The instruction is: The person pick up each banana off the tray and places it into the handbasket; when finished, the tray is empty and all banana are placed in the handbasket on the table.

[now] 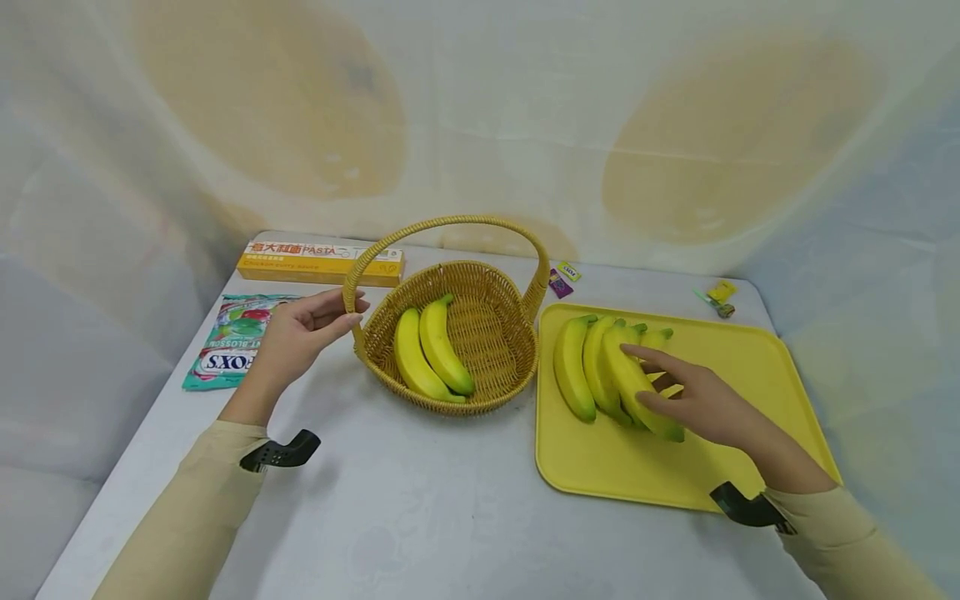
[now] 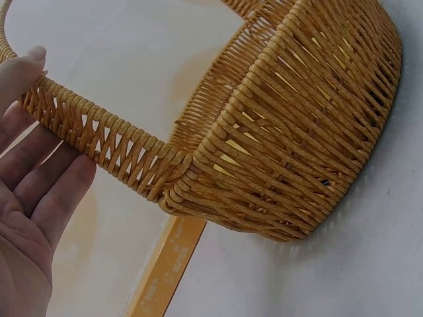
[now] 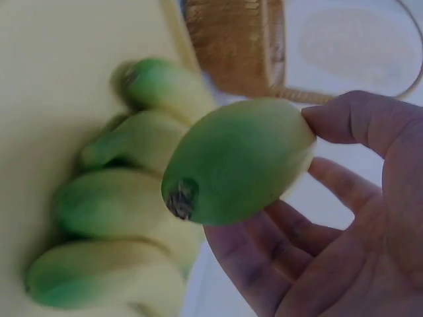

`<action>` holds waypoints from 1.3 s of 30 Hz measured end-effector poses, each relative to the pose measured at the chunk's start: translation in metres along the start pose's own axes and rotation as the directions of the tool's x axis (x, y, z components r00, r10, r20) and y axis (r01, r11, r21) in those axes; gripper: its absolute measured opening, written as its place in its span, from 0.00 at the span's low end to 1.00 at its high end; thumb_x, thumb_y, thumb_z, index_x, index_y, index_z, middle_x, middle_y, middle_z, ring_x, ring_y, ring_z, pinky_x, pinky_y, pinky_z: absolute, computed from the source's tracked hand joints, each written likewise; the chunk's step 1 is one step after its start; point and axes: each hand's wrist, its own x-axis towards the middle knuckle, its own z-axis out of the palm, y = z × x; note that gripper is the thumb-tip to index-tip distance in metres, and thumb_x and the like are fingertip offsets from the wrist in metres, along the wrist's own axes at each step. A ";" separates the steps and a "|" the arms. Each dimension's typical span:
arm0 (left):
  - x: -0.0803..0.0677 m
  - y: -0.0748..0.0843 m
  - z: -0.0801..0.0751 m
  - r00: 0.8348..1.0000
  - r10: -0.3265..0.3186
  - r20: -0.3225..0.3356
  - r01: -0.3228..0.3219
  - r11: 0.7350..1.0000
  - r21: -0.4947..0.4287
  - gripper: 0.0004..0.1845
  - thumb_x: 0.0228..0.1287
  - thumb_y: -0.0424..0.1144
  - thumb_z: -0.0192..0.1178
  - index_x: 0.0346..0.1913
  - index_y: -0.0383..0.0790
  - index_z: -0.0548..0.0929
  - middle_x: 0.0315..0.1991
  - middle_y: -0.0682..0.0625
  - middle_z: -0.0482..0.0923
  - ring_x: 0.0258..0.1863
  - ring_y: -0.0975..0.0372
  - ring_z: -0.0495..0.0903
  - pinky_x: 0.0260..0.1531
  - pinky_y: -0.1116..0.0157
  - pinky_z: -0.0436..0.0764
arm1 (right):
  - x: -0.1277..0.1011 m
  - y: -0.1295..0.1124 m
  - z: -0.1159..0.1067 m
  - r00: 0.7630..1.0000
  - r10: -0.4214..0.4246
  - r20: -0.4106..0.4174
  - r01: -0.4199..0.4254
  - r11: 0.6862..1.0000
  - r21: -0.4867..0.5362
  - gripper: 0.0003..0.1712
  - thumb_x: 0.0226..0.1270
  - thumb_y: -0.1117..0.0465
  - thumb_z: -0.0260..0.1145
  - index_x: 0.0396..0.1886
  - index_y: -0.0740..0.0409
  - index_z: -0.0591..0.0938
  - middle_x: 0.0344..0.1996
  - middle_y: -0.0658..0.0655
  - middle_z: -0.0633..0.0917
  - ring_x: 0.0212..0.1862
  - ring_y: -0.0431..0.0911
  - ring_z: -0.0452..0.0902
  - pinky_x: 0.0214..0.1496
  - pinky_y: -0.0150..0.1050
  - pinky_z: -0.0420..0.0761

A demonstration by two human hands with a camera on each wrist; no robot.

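A wicker basket [image 1: 491,333] with a tall arched handle stands mid-table, two yellow bananas [image 1: 444,346] lying side by side inside it. My left hand [image 1: 296,333] holds the left side of the handle [image 2: 112,135], its thumb on one face and fingers behind. Over on the right, my right hand [image 1: 705,400] pinches a banana [image 3: 241,162] between thumb and fingers, its green tip toward the wrist camera. That banana is above several more bananas [image 1: 573,367] lying in a row on the yellow tray [image 1: 750,375], and partly covers them in the head view.
Behind the basket lies a yellow pasta box [image 1: 318,265]. A green Fox's candy bag [image 1: 236,342] rests at the left, beyond my left wrist. Small wrapped candies [image 1: 560,283] lie between basket and tray; others [image 1: 722,292] are past the tray's back edge.
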 end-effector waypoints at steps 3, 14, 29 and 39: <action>0.000 0.000 0.000 1.000 -0.002 -0.005 0.002 1.000 0.001 0.22 0.69 0.43 0.67 0.61 0.36 0.83 0.52 0.46 0.87 0.51 0.67 0.86 0.52 0.72 0.82 | 0.002 -0.012 0.001 0.999 -0.032 0.044 0.031 0.999 0.031 0.35 0.76 0.53 0.64 0.79 0.41 0.65 0.66 0.59 0.77 0.54 0.50 0.79 0.49 0.43 0.83; -0.001 0.003 0.001 1.000 -0.014 -0.009 0.014 1.000 0.007 0.21 0.70 0.43 0.67 0.61 0.37 0.83 0.52 0.44 0.86 0.51 0.67 0.86 0.52 0.73 0.82 | 0.018 -0.049 0.006 0.965 -0.213 0.153 0.198 0.975 0.103 0.33 0.76 0.55 0.65 0.77 0.40 0.67 0.71 0.49 0.73 0.57 0.45 0.79 0.53 0.44 0.84; -0.002 0.003 0.000 1.000 -0.020 -0.007 0.020 1.000 0.007 0.22 0.70 0.44 0.67 0.62 0.36 0.83 0.52 0.43 0.86 0.51 0.67 0.86 0.52 0.73 0.81 | 0.109 -0.094 0.026 0.960 -0.151 0.235 0.113 0.979 0.169 0.35 0.75 0.52 0.65 0.78 0.38 0.66 0.66 0.54 0.77 0.64 0.51 0.75 0.60 0.51 0.79; -0.002 0.005 0.000 0.999 -0.037 -0.007 0.037 0.999 0.024 0.23 0.69 0.46 0.67 0.62 0.38 0.83 0.52 0.44 0.86 0.51 0.67 0.85 0.52 0.73 0.81 | 0.169 -0.110 0.048 0.954 -0.019 0.299 -0.035 0.984 0.177 0.35 0.75 0.53 0.64 0.79 0.44 0.65 0.54 0.59 0.80 0.39 0.46 0.74 0.41 0.40 0.77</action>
